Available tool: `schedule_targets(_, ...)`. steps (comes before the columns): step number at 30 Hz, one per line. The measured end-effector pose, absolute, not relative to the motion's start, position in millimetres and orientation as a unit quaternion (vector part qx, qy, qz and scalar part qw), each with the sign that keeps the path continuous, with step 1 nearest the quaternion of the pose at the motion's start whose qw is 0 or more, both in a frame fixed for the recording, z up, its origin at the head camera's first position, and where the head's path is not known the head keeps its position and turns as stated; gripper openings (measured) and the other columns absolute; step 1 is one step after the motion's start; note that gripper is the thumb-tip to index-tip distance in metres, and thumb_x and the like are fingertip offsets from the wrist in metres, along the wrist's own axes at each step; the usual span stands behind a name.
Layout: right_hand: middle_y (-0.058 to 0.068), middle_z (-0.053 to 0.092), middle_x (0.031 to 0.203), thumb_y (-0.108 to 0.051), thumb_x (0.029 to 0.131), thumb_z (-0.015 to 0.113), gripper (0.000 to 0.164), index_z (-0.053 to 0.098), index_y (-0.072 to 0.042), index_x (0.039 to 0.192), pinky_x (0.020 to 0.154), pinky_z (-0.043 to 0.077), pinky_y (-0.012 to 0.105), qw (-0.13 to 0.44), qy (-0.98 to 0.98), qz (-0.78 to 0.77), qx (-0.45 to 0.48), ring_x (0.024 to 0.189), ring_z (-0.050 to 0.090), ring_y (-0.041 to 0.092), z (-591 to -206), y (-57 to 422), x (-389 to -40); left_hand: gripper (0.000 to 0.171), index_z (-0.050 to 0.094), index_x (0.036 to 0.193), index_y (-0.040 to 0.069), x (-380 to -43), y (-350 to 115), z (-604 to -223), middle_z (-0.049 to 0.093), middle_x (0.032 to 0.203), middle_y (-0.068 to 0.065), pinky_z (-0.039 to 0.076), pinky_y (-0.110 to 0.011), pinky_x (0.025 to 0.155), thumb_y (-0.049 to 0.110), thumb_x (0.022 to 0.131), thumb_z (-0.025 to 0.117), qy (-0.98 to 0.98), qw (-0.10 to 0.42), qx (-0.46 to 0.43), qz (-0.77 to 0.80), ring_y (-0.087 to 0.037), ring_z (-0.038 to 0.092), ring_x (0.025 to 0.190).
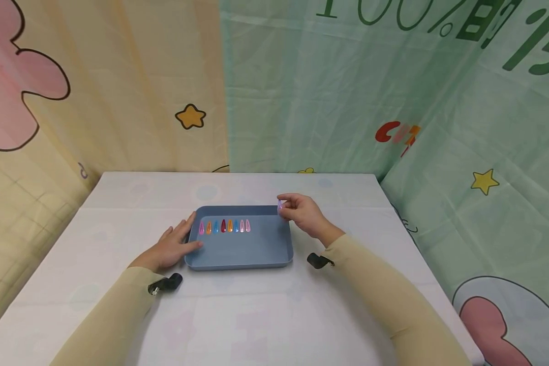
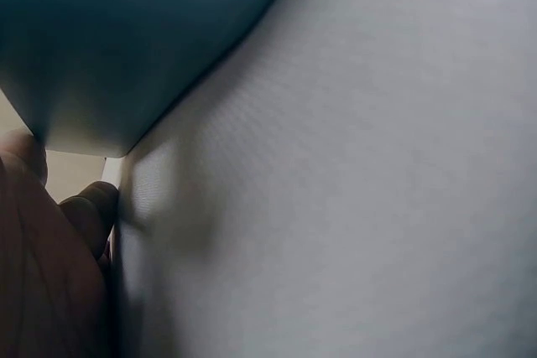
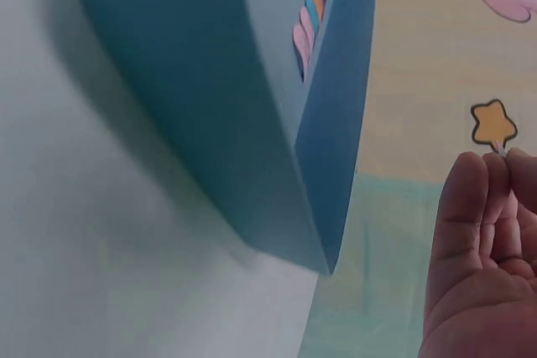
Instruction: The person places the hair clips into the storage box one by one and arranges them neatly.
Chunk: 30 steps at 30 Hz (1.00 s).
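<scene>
A blue-grey tray (image 1: 242, 252) lies on the table, with a row of colourful snap hair clips (image 1: 223, 226) along its upper left part. The clips are pink, orange, blue and red. My left hand (image 1: 169, 247) rests at the tray's left edge, fingers extended and thumb over the rim. Above the tray's far right corner, my right hand (image 1: 304, 216) pinches a purple hair clip (image 1: 279, 205) between thumb and fingers. In the right wrist view most of that clip is hidden by the fingertips (image 3: 471, 175).
A white cloth covers the table (image 1: 238, 315). Printed curtains (image 1: 302, 101) hang behind it and at both sides. Small black devices (image 1: 320, 261) are worn at both cuffs.
</scene>
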State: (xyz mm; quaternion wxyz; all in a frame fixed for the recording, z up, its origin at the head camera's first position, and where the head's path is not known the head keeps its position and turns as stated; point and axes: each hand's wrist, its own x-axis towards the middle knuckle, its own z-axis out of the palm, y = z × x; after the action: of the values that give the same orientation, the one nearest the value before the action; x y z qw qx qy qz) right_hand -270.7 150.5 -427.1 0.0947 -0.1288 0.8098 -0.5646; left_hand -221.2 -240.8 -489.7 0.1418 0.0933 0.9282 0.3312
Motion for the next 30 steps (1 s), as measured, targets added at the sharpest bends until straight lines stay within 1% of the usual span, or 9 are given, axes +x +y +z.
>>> schedule_targets(3,0.006,0.071,0.094,-0.003,0.097,0.072,0.048,0.062,-0.004,0.145,0.080,0.063,0.025,0.104,0.814,-0.560,-0.119,0.080,0.066,0.017,-428,139,-270,0.102,-0.003,0.171,0.022,-222,-241,-491,0.010,0.176,-0.022,-0.011,-0.066,0.129,0.057,0.100,0.062,0.928,0.142,0.095,0.331,-0.048,-0.001,0.163)
schedule_targets(5,0.010,0.072,0.095,-0.002,0.097,0.072,0.050,0.062,-0.004,0.145,0.079,0.064,0.027,0.113,0.814,-0.559,-0.114,0.078,0.066,0.014,-428,131,-270,0.102,-0.003,0.171,0.022,-223,-241,-491,0.010,0.176,-0.022,-0.012,-0.066,0.129,0.057,0.100,0.062,0.928,0.141,0.095,0.331,-0.048,-0.001,0.163)
schedule_targets(8,0.019,0.075,0.101,-0.001,0.096,0.072,0.051,0.061,-0.003,0.146,0.079,0.066,0.029,0.122,0.816,-0.555,-0.105,0.079,0.069,0.014,-430,120,-270,0.101,-0.002,0.171,0.021,-223,-240,-491,0.010,0.176,-0.022,-0.011,-0.065,0.130,0.056,0.101,0.062,0.929,0.141,0.095,0.330,-0.048,0.000,0.163)
schedule_targets(10,0.021,0.076,0.104,-0.002,0.096,0.073,0.052,0.061,-0.003,0.146,0.078,0.066,0.030,0.126,0.820,-0.550,-0.099,0.080,0.072,0.017,-431,114,-271,0.101,-0.002,0.171,0.021,-223,-240,-490,0.010,0.176,-0.022,-0.011,-0.065,0.130,0.057,0.101,0.062,0.929,0.141,0.094,0.329,-0.048,0.000,0.163)
schedule_targets(14,0.016,0.077,0.098,-0.002,0.096,0.072,0.050,0.062,-0.001,0.145,0.078,0.066,0.031,0.132,0.831,-0.534,-0.084,0.080,0.073,0.020,-434,104,-272,0.102,-0.003,0.171,0.022,-222,-240,-489,0.009,0.176,-0.022,-0.011,-0.065,0.130,0.057,0.100,0.063,0.928,0.146,0.091,0.332,-0.048,-0.001,0.163)
schedule_targets(18,0.007,0.074,0.087,-0.001,0.096,0.070,0.048,0.064,-0.003,0.144,0.079,0.066,0.033,0.137,0.841,-0.519,-0.064,0.076,0.071,0.017,-435,96,-273,0.103,-0.003,0.171,0.024,-222,-240,-488,0.009,0.176,-0.022,-0.011,-0.066,0.129,0.058,0.100,0.062,0.928,0.148,0.088,0.331,-0.048,-0.001,0.163)
schedule_targets(22,0.006,0.071,0.084,0.000,0.096,0.069,0.048,0.065,-0.005,0.143,0.079,0.066,0.033,0.148,0.850,-0.504,-0.048,0.073,0.069,0.016,-436,89,-273,0.104,-0.004,0.171,0.025,-220,-240,-487,0.009,0.176,-0.023,-0.011,-0.068,0.129,0.059,0.099,0.063,0.927,0.150,0.088,0.331,-0.048,-0.002,0.163)
schedule_targets(26,0.004,0.071,0.079,0.001,0.094,0.070,0.047,0.066,-0.004,0.141,0.074,0.065,0.032,0.158,0.852,-0.497,-0.042,0.068,0.067,0.013,-440,86,-275,0.103,-0.003,0.171,0.024,-221,-240,-487,0.009,0.176,-0.023,-0.011,-0.067,0.129,0.058,0.100,0.062,0.926,0.148,0.091,0.334,-0.048,-0.001,0.163)
schedule_targets(30,0.004,0.072,0.079,0.001,0.094,0.070,0.047,0.066,-0.004,0.141,0.078,0.066,0.038,0.166,0.851,-0.497,-0.033,0.067,0.066,0.013,-439,84,-277,0.103,-0.003,0.171,0.024,-221,-241,-488,0.009,0.176,-0.023,-0.011,-0.067,0.129,0.058,0.100,0.063,0.926,0.148,0.092,0.334,-0.048,-0.001,0.163)
